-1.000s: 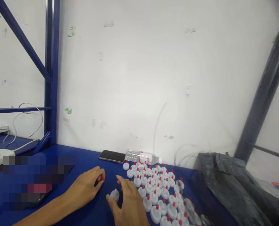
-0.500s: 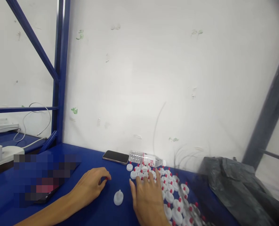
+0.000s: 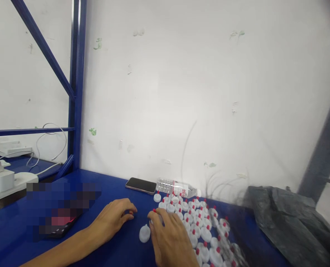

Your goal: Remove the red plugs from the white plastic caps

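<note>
The left hand (image 3: 114,217) has its fingers curled in, pinching a small red cap (image 3: 131,212) over the blue tabletop (image 3: 110,189). The right hand (image 3: 170,234) has its fingers bent around a red-capped bottle (image 3: 154,210), mostly hidden. Between the hands, just beside the right, an uncapped white bottle (image 3: 144,234) rests well in from the back edge. There, a smartphone (image 3: 141,185) and clear water bottle (image 3: 178,188) lie near a crowd of squat bottles (image 3: 206,234).

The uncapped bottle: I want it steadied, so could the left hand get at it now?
Probably yes: only blue tabletop shows between the left hand and the uncapped bottle, though that hand seems to hold a red cap.
</note>
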Tool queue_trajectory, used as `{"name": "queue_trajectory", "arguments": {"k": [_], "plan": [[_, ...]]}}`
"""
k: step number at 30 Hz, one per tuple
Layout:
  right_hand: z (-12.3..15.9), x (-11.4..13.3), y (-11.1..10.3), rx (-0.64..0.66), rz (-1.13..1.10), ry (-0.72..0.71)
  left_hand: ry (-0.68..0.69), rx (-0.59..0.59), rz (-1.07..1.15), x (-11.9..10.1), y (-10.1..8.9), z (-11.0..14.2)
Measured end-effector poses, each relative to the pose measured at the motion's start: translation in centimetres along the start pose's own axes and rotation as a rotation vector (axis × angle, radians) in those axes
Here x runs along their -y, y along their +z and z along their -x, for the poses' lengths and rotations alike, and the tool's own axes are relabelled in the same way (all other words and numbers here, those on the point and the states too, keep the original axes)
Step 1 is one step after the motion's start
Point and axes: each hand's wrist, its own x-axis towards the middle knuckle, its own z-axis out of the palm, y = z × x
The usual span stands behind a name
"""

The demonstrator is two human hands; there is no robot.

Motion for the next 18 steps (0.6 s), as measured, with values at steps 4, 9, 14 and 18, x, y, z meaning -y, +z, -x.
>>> {"name": "queue_trajectory", "arguments": {"k": [4,9,14,18], "plan": [[0.7,1.3,0.9,-0.011,-0.14,0.066,-0.055,0.06,-0.027,-0.5,-0.5,-0.2],[0.2,1.1,-0.5,0.044,-0.247,0.086,-0.012,-0.002,-0.023,-1.6,-1.4,-0.2],[0.0,0.8,-1.2,0.086,-0.233,0.117,0.172,-0.054,-0.017,-5.0,-3.0,1.4],[-0.4,1.3,-1.7,0.067,-0.261,0.037,0.264,0.047,-0.119,-6.2,-3.0,2.9]]}}
